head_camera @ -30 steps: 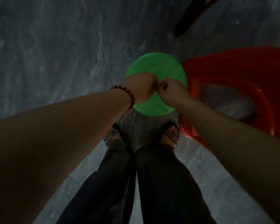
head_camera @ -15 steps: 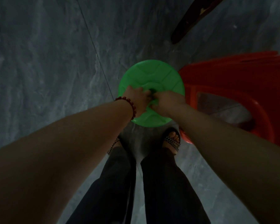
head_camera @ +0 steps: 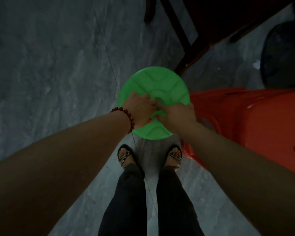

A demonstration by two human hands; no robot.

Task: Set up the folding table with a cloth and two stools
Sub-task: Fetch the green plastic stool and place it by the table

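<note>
A round green plastic stool (head_camera: 162, 82) is seen from straight above, just in front of my feet. Both hands meet at the middle of its seat. My left hand (head_camera: 140, 111), with a red bead bracelet at the wrist, has its fingers curled into the seat's centre opening. My right hand (head_camera: 176, 114) grips the same centre from the right side. The stool's legs are hidden under the seat. No cloth is in view.
A red plastic stool or chair (head_camera: 255, 123) stands close on the right, touching the green seat's edge. Dark wooden table legs (head_camera: 192, 48) cross the upper right, with a dark round object (head_camera: 283, 55) beyond. Grey marbled floor (head_camera: 49, 74) spreads to the left.
The view has tilted forward, so the green stool sits higher in frame and the dark table legs show. Both hands have sunk deeper into the seat's centre.
</note>
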